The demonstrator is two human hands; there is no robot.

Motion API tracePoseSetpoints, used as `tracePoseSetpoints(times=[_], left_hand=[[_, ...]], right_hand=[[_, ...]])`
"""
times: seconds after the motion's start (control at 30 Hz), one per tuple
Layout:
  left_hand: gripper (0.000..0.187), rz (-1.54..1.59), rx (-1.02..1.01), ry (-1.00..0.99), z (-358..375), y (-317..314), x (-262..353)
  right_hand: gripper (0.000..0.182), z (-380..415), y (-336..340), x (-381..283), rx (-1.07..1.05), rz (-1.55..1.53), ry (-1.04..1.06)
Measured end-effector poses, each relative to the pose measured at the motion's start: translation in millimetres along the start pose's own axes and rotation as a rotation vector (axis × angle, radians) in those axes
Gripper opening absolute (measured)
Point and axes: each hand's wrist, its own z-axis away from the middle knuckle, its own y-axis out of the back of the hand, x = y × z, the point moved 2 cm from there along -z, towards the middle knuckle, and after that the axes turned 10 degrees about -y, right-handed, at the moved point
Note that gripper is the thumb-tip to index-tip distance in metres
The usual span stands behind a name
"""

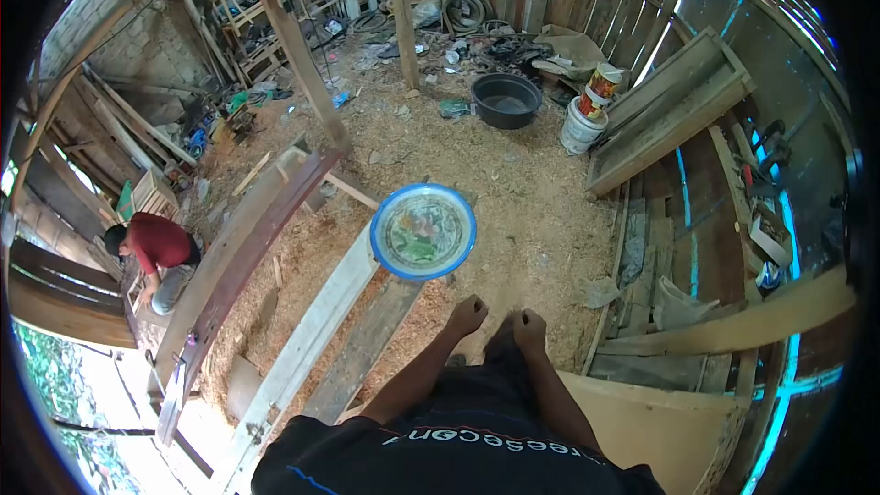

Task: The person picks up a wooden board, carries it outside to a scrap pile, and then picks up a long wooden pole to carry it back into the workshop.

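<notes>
My left hand (467, 314) is held out in front of my body with its fingers curled into a fist. Beside it, a small gap away, my right hand (529, 328) is closed the same way. Nothing shows sticking out of either fist. Nearest to my left hand is a round tray (423, 231) with a blue rim and a flower picture. It rests on the end of a pale plank (312, 335) and a weathered grey board (367, 348). Neither hand touches the tray.
A co-worker in a red shirt (158, 240) crouches at left behind a long curved beam (247, 257). Ahead stand a wooden post (401, 14), a black basin (506, 101) and stacked buckets (583, 124). A wooden trough (674, 110) leans at right. Shavings cover the floor (522, 211).
</notes>
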Motion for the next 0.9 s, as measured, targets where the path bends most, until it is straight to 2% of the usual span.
tracePoseSetpoints(times=[0.13,0.23,0.3,0.43,0.57,0.67,0.77,0.9], left_hand=[[0.022,0.007,0.051,0.066,-70.8,1.9,-17.2],[0.023,0.050,0.096,0.107,-138.4,-6.0,-28.7],[0.023,0.067,0.133,0.109,-188.7,-14.5,-29.6],[0.022,-0.005,0.165,0.047,-292.7,-11.9,-3.3],[0.021,0.064,0.211,0.011,-389.1,-12.5,29.3],[0.021,0.102,0.267,0.030,-423.7,-7.3,45.3],[0.022,0.063,0.307,0.051,-449.8,-0.4,39.1],[0.024,0.059,0.326,0.166,-485.2,21.7,36.8]], right_hand=[[0.030,-75.3,-12.0,-19.0,0.000,-0.030,0.034],[0.019,-140.8,-15.0,-37.3,-0.123,-0.031,-0.025],[0.022,-200.2,-21.6,-40.8,-0.130,-0.049,0.033],[0.022,-319.6,-12.0,-70.1,-0.131,0.063,0.102],[0.022,-421.3,-2.1,-101.7,-0.116,-0.001,0.123],[0.023,-469.7,-16.0,-109.5,-0.173,0.115,0.025],[0.025,-495.1,-41.7,-117.4,-0.230,0.055,0.029],[0.028,-540.0,-66.9,-136.5,-0.326,0.072,0.200]])
